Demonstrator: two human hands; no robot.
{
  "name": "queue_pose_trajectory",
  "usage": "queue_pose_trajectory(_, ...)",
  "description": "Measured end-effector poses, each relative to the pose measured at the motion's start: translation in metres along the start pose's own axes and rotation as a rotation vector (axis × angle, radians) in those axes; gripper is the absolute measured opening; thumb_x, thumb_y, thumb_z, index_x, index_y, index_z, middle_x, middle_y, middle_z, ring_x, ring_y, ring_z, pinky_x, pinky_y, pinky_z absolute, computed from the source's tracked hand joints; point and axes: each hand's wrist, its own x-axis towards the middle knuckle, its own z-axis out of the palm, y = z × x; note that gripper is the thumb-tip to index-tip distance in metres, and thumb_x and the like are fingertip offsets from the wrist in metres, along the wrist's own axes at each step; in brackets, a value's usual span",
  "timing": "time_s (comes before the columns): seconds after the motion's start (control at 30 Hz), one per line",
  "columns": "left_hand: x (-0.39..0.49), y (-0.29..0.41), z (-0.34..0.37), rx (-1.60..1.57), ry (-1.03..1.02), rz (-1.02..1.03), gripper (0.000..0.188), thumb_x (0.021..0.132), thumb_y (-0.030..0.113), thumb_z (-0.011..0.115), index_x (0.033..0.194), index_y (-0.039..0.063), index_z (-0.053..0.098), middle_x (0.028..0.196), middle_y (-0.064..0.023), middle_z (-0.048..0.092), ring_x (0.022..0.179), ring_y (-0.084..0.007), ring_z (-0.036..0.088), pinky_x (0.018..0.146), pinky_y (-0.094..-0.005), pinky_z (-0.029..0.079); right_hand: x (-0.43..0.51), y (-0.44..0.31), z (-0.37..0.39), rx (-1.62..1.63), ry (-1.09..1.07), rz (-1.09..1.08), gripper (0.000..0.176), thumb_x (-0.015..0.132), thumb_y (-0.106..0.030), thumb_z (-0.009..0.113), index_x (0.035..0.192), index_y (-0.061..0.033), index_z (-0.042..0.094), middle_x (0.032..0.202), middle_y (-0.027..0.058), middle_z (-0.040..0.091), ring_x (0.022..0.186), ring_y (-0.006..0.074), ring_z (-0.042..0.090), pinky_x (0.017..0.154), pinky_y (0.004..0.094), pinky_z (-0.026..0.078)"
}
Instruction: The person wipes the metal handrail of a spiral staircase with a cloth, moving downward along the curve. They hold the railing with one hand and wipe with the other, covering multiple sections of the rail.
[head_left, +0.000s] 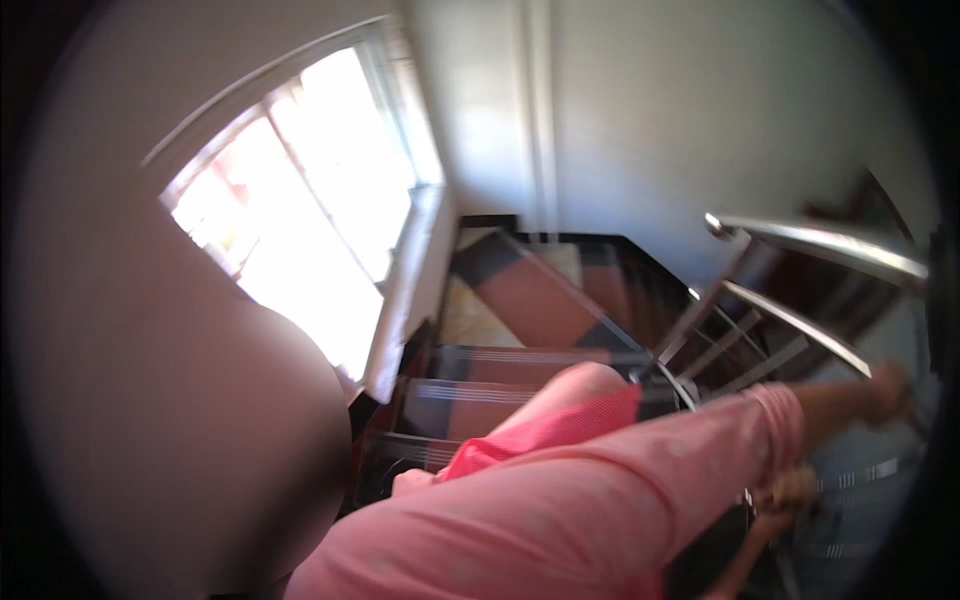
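My pink-sleeved arm (525, 510) stretches rightward across the lower view, its cuff bunched above the wrist. At its end my right hand (890, 394) is blurred by motion, beside the end of the lower metal bar (802, 326) of a stair railing. Whether its fingers grip the bar cannot be told. My left hand is out of view. Below the cuff, another blurred bare limb (784, 495), apparently a hand and forearm, rises from the bottom edge; whose it is stays unclear. A bare knee (592, 379) and pink cloth (555, 424) show beyond the sleeve.
Winding stairs (540, 292) with reddish and dark tiles lie ahead, their edges striped. A shiny handrail (817, 240) runs along the right. At left is a bright window (315, 187); pale pipes (541, 112) climb the wall. A blurred pinkish shape (292, 420) hides the lower left.
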Motion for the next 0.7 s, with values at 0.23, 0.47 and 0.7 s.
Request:
queue_pose_trajectory(0.23,-0.040,-0.003,-0.047,-0.130,0.044,-0.016,0.047,0.087,0.047,0.050,0.099,0.003,0.060,0.100,-0.0158,0.061,0.099,-0.0307,0.058,0.083,-0.0442,0.041,0.120,-0.065,-0.128,0.005,0.339,-0.179,0.051,0.077,-0.020,0.067,0.121,-0.0014,0.049,0.127,0.0177,0.047,0.120,0.0319,0.044,0.102,0.0418,0.032)
queue_pose_trajectory(0.47,-0.046,0.001,-0.052,-0.148,0.155,0.106,0.042,0.089,0.046,0.050,0.091,0.005,0.061,0.092,-0.0156,0.063,0.093,-0.0350,0.057,0.083,-0.0439,0.040,0.098,-0.106,-0.086,-0.032,0.455,-0.093,0.054,0.078,-0.010,0.063,0.126,-0.0020,0.041,0.124,0.0103,0.044,0.116,0.0230,0.046,0.100,0.0355,0.035)
queue_pose_trajectory(0.7,-0.050,0.004,-0.063,-0.169,0.109,0.053,0.048,0.090,0.049,0.046,0.092,0.004,0.062,0.088,-0.0143,0.062,0.091,-0.0336,0.057,0.079,-0.0438,0.041,-0.043,-0.076,-0.003,1.376,0.196,0.883,0.039,0.087,-0.005,0.051,0.124,-0.0120,0.042,0.103,0.0017,0.050,0.089,0.0120,0.052,0.073,0.0295,0.046)
